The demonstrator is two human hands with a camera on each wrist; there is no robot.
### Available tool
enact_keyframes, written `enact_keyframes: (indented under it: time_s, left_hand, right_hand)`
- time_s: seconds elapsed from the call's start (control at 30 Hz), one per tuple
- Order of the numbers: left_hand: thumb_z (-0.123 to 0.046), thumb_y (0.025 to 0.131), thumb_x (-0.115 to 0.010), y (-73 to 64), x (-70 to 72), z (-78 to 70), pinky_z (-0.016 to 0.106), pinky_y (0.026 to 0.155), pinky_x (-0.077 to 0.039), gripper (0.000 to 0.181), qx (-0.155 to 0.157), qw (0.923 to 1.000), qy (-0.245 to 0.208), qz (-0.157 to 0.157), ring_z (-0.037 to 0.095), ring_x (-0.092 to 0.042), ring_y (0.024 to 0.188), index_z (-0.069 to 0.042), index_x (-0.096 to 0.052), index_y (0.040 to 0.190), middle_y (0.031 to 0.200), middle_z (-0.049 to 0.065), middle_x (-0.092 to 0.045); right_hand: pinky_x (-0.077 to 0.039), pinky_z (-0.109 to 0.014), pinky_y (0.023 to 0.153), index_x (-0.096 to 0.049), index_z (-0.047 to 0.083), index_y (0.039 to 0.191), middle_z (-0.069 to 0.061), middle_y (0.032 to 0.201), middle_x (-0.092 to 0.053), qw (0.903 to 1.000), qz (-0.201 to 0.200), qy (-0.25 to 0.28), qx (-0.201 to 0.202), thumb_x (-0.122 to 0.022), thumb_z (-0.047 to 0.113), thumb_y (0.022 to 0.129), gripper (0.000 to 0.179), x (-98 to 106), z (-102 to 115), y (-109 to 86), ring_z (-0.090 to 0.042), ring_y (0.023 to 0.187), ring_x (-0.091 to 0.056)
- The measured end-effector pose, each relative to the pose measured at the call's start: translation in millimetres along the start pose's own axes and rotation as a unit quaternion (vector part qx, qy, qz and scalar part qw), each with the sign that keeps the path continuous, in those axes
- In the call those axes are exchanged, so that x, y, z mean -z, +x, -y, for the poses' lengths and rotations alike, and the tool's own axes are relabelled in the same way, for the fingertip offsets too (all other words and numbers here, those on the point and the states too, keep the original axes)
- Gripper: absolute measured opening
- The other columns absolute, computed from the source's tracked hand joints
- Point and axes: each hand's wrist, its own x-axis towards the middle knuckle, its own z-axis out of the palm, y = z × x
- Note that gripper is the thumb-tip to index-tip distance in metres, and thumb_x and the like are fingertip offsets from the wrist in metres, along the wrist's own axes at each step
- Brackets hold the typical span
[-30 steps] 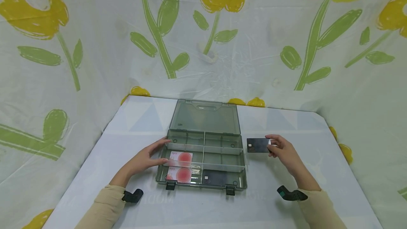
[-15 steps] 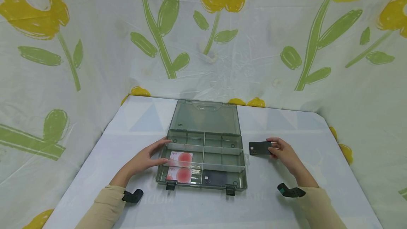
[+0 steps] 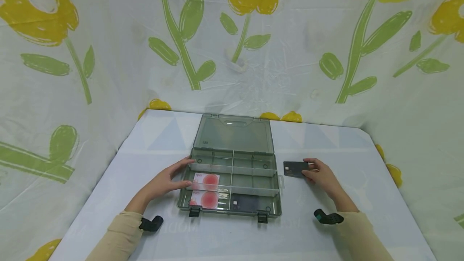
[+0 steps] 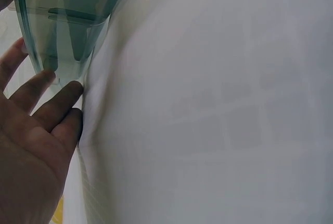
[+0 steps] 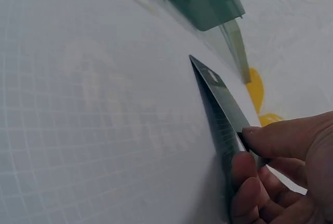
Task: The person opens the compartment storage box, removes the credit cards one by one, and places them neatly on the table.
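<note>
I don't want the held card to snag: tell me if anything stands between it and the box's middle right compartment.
Yes: the box's right wall stands between the card and that compartment, and a small clear piece shows beside the wall. Nothing else visible is in the way.

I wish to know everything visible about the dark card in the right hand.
The dark card is a thin, plastic-like rectangle with a pale chip-like square near its left end and "VIP" printed below. The right hand pinches and partly covers its right end. It appears tilted, right of the open box and apart from it; whether an edge touches the table is unclear.
</note>
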Motion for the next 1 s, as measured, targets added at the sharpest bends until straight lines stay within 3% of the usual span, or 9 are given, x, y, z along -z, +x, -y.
enact_keyframes:
  time_s: [0.2, 0.5, 1.0]
  left_hand:
    - [-0.036, 0.090, -0.079, -0.1, -0.4, 0.2, 0.064, 0.117, -0.025, 0.070, 0.002, 1.0000, -0.001, -0.001, 0.041, -0.027, 0.150, -0.025, -0.048, 0.152, 0.166, 0.013, -0.028]
    - [-0.037, 0.090, -0.079, 0.0, 0.0, 1.8, 0.066, 0.116, -0.026, 0.070, -0.004, 1.0000, 0.000, -0.001, 0.041, -0.028, 0.150, -0.025, -0.048, 0.152, 0.166, 0.013, -0.029]
    - [-0.034, 0.090, -0.079, 0.4, -0.4, -0.4, 0.065, 0.117, -0.025, 0.071, -0.003, 1.0000, -0.007, -0.001, 0.041, -0.028, 0.150, -0.022, -0.047, 0.152, 0.166, 0.013, -0.028]
  right_hand:
    - [-0.053, -0.031, 0.063, -0.051, -0.002, 0.143, -0.024, 0.114, -0.061, 0.9959, -0.022, -0.085, 0.021, -0.069, 0.014, 0.096, 0.053, -3.4, 3.7, -0.3, -0.021, 0.082, -0.062]
    - [-0.051, -0.031, 0.063, -0.051, -0.004, 0.144, -0.025, 0.116, -0.058, 0.9891, -0.033, -0.138, 0.037, -0.069, 0.015, 0.097, 0.053, -6.9, 5.8, 0.1, -0.025, 0.086, -0.061]
    - [-0.051, -0.033, 0.066, -0.046, -0.001, 0.148, -0.025, 0.116, -0.059, 0.9896, -0.038, -0.132, 0.043, -0.067, 0.014, 0.098, 0.056, -6.7, 4.7, -1.2, -0.023, 0.082, -0.060]
